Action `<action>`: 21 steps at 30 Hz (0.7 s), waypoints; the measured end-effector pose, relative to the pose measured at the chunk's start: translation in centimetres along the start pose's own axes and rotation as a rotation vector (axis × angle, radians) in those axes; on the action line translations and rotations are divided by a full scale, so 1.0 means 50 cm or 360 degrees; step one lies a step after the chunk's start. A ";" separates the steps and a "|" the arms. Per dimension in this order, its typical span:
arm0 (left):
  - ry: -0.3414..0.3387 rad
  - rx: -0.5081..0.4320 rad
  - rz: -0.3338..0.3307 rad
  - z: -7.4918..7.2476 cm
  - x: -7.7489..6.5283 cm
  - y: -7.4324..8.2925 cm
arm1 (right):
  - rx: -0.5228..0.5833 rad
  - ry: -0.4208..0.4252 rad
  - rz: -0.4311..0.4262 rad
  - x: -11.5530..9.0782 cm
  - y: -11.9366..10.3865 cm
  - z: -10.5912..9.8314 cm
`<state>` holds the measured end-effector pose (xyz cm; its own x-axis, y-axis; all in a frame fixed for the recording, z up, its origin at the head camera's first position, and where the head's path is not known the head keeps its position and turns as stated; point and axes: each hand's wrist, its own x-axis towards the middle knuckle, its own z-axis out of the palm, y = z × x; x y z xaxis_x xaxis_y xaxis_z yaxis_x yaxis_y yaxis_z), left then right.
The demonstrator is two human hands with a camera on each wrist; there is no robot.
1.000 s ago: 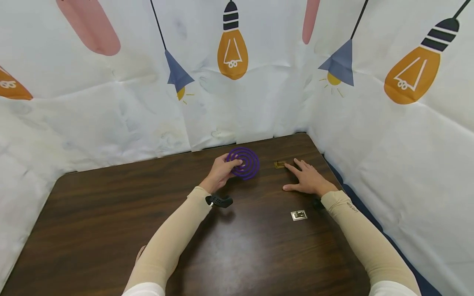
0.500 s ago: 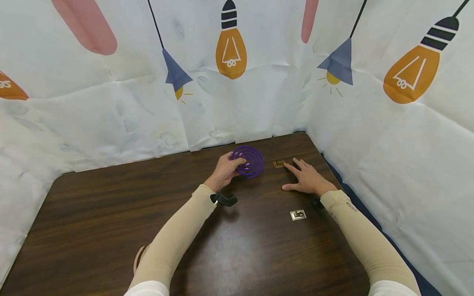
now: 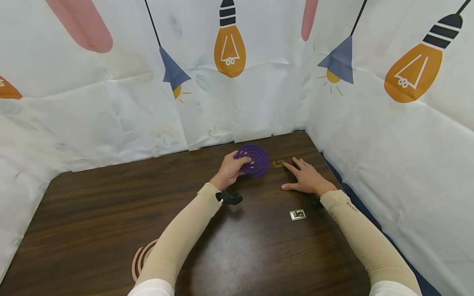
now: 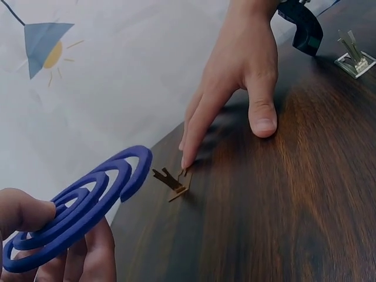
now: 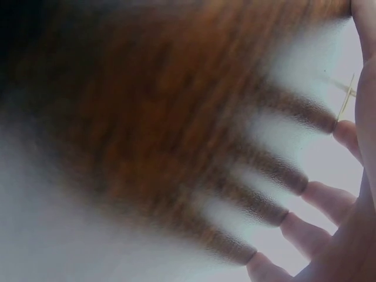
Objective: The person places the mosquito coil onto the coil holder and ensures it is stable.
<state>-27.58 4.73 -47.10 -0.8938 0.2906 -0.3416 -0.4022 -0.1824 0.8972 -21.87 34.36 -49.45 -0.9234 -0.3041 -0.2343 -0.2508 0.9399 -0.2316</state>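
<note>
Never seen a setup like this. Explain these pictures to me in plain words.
There is no robot here, just a person's two bare hands. The wide picture comes from a camera on the head, looking forward and down. The other two come from cameras on the wrists; the right one sits so close to the table that much of it is blurred.

The left hand pinches a purple coil above the table. The right hand rests on the table with fingers spread, one fingertip at the edge of a small gold stand. A silver stand lies nearer the person, and a tan coil is partly hidden by the left arm.
</note>
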 end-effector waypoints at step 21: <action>0.0044 -0.0001 -0.0058 0.030 0.020 -0.020 | -0.0005 0.0002 0.0001 -0.001 -0.002 -0.004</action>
<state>-27.77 6.63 -47.94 -0.8836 0.2708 -0.3819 -0.4349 -0.1726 0.8838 -21.84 34.32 -49.24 -0.9239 -0.3032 -0.2332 -0.2510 0.9406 -0.2287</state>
